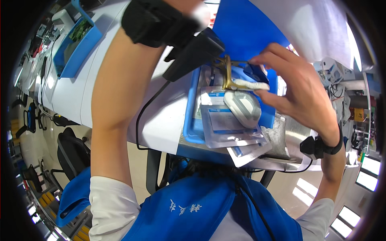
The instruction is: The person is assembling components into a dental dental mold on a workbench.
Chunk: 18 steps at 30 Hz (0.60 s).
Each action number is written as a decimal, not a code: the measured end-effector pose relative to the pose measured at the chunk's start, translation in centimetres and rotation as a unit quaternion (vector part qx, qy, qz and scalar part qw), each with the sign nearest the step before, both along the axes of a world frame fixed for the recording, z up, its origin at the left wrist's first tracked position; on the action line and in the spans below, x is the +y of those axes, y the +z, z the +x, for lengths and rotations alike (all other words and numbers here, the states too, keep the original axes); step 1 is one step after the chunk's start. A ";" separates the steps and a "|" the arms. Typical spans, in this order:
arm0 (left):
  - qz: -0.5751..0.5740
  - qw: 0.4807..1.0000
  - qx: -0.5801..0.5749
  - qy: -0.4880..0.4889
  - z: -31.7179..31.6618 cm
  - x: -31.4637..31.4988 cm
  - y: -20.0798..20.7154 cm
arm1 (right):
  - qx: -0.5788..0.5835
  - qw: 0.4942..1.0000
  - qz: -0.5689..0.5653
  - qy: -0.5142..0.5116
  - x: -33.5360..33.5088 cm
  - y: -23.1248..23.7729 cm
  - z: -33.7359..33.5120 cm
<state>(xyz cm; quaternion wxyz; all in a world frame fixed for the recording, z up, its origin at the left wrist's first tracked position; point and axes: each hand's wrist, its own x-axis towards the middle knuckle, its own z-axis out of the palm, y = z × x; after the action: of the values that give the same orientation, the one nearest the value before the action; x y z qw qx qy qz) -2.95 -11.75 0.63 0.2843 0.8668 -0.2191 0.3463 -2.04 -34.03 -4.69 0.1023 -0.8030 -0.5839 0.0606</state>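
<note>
I'm seeing the right hand (299, 86) pinching a white gauze pad (251, 84) against the gold forceps (227, 74), just above the blue tray (192, 116) of sealed pouches (229, 120). The loading step is, I judge, underway — next calls for a firm clamp. The left hand is running off the top edge — I cannot tell its grip.

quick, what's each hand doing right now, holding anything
Left hand: out of view past the top edge; only the forearm and black wrist strap show.
Right hand: fingers closed, pinching a white pad on a brass-coloured clamp.
</note>
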 end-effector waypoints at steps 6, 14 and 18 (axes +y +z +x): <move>-0.020 0.996 0.074 0.040 0.9 -1.4 -0.6 | 0.027 0.995 0.098 0.011 -1.7 -0.9 -0.6; -0.010 0.996 -0.035 -0.077 2.5 1.5 -2.8 | 0.105 0.989 0.106 -0.009 -1.0 -0.2 -1.6; -0.016 0.999 -0.005 -0.045 1.9 1.2 -2.2 | 0.229 0.969 0.093 -0.018 -1.0 -1.4 -0.5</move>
<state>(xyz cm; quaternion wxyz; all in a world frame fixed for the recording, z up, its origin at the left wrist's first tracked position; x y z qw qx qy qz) -1.02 -10.54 -1.58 0.3123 0.8495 -0.2534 0.3415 -2.52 -35.01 -6.10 0.3084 -0.7653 -0.5334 0.1861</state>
